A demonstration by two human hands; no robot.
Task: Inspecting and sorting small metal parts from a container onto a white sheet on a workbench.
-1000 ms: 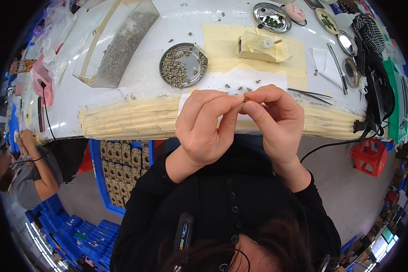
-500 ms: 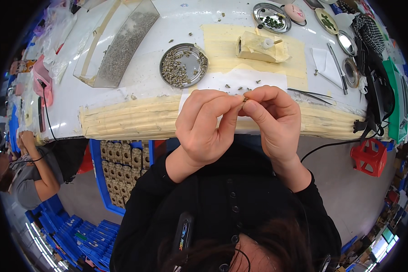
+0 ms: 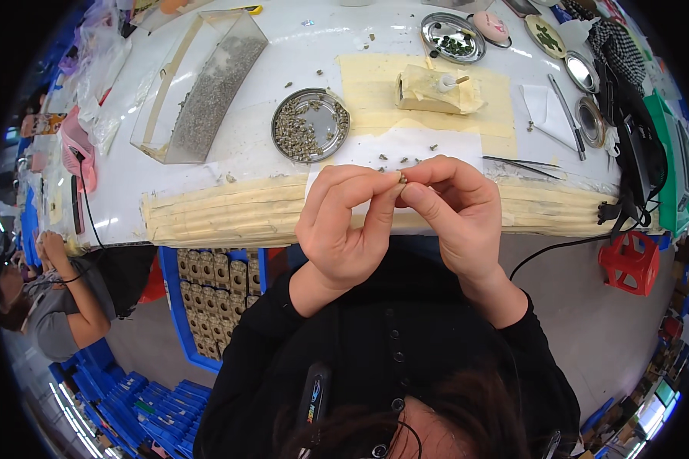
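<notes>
You have the small metallic part (image 3: 403, 178) between your hands, over the near side of the white sheet (image 3: 360, 149). The grip of your left hand (image 3: 343, 222) is a narrow thumb-and-forefinger pinch on it, and your right hand (image 3: 461, 210) pinches it just as narrowly from the other side. Beyond your fingers, a few loose parts (image 3: 433, 146) lie on the sheet. The round dish (image 3: 326, 116) of similar pieces stands to the left on the tabletop (image 3: 306, 57), while the tweezers (image 3: 501, 160) lie to the right.
</notes>
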